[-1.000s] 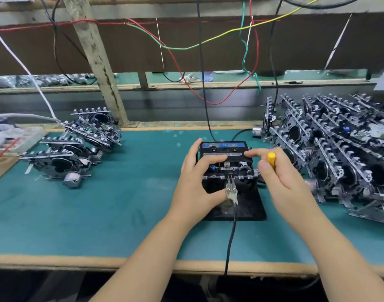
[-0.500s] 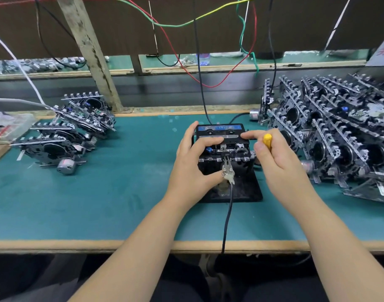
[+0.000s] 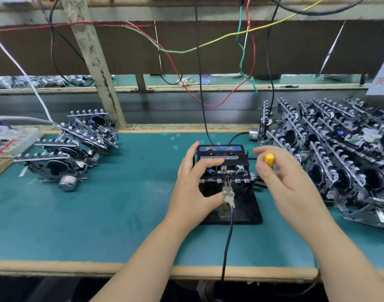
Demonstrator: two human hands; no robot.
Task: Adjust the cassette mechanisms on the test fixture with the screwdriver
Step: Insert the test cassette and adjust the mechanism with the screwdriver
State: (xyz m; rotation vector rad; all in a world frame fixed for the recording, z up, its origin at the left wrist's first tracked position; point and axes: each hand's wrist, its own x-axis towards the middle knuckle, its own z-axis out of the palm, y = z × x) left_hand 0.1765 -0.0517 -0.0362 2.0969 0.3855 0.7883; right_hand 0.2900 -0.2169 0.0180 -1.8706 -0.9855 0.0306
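Note:
A black test fixture (image 3: 244,211) stands mid-table with a cassette mechanism (image 3: 227,168) mounted on it and a blue-labelled cassette on top. My left hand (image 3: 193,184) grips the mechanism from the left, index finger over its top and thumb at a metal clip (image 3: 227,192) on its front. My right hand (image 3: 289,184) holds a yellow-handled screwdriver (image 3: 270,160) just right of the mechanism; its tip is hidden by my fingers.
A large pile of cassette mechanisms (image 3: 334,158) fills the right of the green table (image 3: 99,214). A smaller stack of mechanisms (image 3: 67,153) lies at the left. A black cable (image 3: 227,247) runs from the clip over the front edge. Wires hang behind.
My right hand with the screwdriver has drawn slightly right, away from the mechanism's top. My left hand keeps its grip. The camera view shifted.

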